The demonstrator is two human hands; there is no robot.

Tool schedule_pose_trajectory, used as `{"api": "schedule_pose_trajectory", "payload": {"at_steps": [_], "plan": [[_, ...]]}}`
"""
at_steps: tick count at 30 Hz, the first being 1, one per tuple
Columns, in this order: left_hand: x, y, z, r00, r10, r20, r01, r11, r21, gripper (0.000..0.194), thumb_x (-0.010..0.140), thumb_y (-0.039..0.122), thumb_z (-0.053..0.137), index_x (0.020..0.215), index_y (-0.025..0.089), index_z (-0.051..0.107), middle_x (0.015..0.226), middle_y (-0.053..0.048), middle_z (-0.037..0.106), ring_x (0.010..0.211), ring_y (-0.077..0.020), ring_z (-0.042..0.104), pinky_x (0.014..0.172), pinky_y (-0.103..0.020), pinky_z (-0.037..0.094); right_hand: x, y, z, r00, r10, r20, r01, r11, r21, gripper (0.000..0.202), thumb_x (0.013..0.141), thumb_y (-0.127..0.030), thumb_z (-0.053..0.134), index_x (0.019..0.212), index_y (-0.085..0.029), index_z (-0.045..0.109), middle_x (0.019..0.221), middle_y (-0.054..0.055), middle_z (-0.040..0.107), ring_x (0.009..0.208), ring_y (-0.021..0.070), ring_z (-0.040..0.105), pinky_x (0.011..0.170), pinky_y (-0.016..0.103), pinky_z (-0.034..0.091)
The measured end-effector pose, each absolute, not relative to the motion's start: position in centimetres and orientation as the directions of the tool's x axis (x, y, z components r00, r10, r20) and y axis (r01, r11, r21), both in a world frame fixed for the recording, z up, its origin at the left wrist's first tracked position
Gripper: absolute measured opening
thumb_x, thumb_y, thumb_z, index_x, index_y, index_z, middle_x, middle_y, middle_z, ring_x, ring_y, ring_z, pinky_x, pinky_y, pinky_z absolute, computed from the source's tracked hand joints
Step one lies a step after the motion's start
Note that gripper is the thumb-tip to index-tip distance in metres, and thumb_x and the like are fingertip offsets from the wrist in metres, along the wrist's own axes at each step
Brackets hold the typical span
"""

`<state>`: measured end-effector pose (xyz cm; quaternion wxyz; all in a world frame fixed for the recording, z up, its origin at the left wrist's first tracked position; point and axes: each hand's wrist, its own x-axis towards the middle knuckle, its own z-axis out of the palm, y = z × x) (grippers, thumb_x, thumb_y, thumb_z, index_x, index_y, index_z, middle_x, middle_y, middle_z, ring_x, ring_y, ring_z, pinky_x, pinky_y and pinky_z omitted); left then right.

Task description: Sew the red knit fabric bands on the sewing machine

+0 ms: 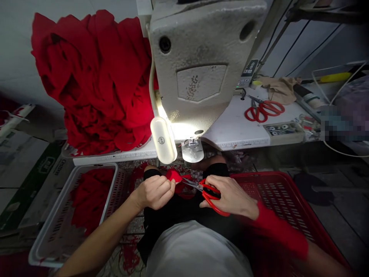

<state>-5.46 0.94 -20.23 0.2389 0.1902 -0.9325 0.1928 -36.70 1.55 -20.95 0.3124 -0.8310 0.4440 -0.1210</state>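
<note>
Presently, below the sewing machine (198, 65): left hand (154, 191), fingers closed on a small red fabric piece (173, 176); right hand (230, 197), fingers through red-handled scissors (208, 193), blades at the piece, trimming apparently unfinished; red pile (95, 77) left of machine.

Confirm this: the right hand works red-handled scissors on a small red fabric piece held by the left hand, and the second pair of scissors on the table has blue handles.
Not quite. In the head view, the second pair of scissors on the table has red handles, not blue. The rest stands.
</note>
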Motion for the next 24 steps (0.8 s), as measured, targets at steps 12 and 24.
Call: {"api": "schedule_pose_trajectory", "payload": {"at_steps": [12, 24], "plan": [[-6.0, 1.6, -21.5, -0.81, -0.27, 0.521, -0.43, 0.878, -0.213, 0.009, 0.087, 0.005, 0.072, 0.091, 0.012, 0.067, 0.067, 0.0, 0.06, 0.06, -0.0139, 0.056, 0.052, -0.031, 0.036, -36.1, 1.7, -22.6, 0.604, -0.797, -0.012, -0.641, -0.476, -0.602, 0.05, 0.082, -0.069, 0.074, 0.082, -0.022, 0.056, 0.078, -0.001, 0.063, 0.067, 0.0166, 0.056, 0.061, 0.027, 0.034], [-5.9, 1.9, -22.5, -0.793, -0.342, 0.504, -0.478, 0.862, -0.167, 0.01, 0.093, 0.006, 0.063, 0.095, 0.016, 0.064, 0.067, 0.001, 0.058, 0.059, -0.0135, 0.055, 0.052, -0.032, 0.033, -36.7, 1.2, -24.0, 0.51, -0.858, -0.063, -0.639, -0.328, -0.696, 0.055, 0.078, -0.07, 0.077, 0.067, -0.021, 0.052, 0.057, -0.005, 0.054, 0.052, 0.0117, 0.041, 0.053, 0.026, 0.026]]}}
